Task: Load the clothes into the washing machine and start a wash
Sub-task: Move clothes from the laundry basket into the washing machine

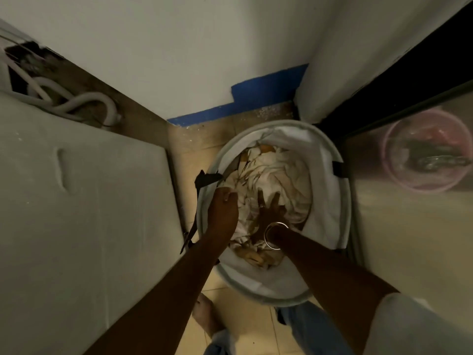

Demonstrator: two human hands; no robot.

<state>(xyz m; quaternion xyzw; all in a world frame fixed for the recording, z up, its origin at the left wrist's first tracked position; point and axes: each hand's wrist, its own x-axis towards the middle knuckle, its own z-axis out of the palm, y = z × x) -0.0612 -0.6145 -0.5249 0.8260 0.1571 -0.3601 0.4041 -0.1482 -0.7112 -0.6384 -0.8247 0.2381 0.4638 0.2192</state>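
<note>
A round white laundry basket (330, 175) with black handles stands on the floor between two appliances. It holds crumpled white and cream clothes (279, 170). My left hand (224, 208) is at the basket's left rim, its fingers curled on a fold of the clothes. My right hand (271, 208), with a metal bangle on the wrist, reaches down into the basket with fingers spread on the pile. The white top of the washing machine (76, 201) fills the left side, its lid down.
Grey hoses (76, 103) lie coiled behind the machine at the upper left. A glass-topped surface at the right shows a pink tub (419, 152). A white wall with a blue base strip (256, 101) is ahead. My bare foot (204, 316) stands on the tiled floor.
</note>
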